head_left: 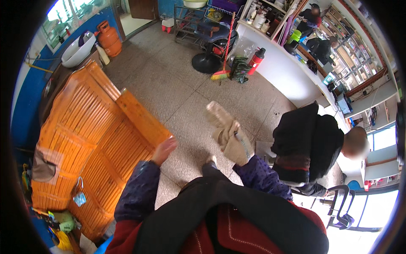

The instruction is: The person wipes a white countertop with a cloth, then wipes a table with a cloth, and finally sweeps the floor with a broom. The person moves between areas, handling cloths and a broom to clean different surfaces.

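My left hand (164,151) is beside the front end of the orange wooden armrest (146,120) of a slatted bench (105,156). Its fingers look stretched out, with nothing in them. Whether it touches the armrest is hard to tell. A crumpled beige cloth (232,137) with printing on it covers my right hand, standing out ahead of my patterned purple sleeve (266,178) above the floor. The cloth hides most of that hand's fingers, but it appears gripped.
A person in black (308,144) is close on my right, near a chair (340,207). Ahead stand a broom (220,75), a red fire extinguisher (256,61) and a round-based stool (207,62). An orange gas cylinder (109,39) and white basin (79,50) are far left.
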Available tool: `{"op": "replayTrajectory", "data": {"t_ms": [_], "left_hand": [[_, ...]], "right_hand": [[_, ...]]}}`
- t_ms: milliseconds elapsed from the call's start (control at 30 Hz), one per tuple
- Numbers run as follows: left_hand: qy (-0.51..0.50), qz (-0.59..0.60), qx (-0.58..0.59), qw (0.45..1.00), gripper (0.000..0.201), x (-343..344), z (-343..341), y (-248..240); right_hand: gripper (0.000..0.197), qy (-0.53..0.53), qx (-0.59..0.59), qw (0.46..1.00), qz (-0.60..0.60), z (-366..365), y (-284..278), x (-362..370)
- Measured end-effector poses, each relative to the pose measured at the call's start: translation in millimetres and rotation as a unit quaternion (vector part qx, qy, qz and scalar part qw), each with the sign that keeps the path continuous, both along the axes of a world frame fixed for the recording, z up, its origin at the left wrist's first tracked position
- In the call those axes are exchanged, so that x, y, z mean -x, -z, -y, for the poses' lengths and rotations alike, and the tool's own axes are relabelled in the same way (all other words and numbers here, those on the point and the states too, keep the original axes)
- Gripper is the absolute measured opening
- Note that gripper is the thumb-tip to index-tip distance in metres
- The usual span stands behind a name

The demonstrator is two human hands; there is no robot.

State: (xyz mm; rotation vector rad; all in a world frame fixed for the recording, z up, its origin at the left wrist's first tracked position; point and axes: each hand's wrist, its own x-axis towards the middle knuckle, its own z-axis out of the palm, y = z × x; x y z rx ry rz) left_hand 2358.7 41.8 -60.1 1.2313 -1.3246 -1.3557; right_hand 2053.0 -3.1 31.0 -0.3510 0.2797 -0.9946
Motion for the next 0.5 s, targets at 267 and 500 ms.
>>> {"op": "replayTrajectory", "data": {"t_ms": [267,500], "left_hand": [[-0.081,-0.315,-0.156,0.932,0.024,105,227,-69],[-0.218,-0.15,-0.118,0.957,0.023,33,350,-96]], "right_hand": [[0.052,-0.096,-0.054,0.97,-0.219,153,39,-8],[0.076,-0.2,0.184,0.859,-0.434,340,-7,-60]]}}
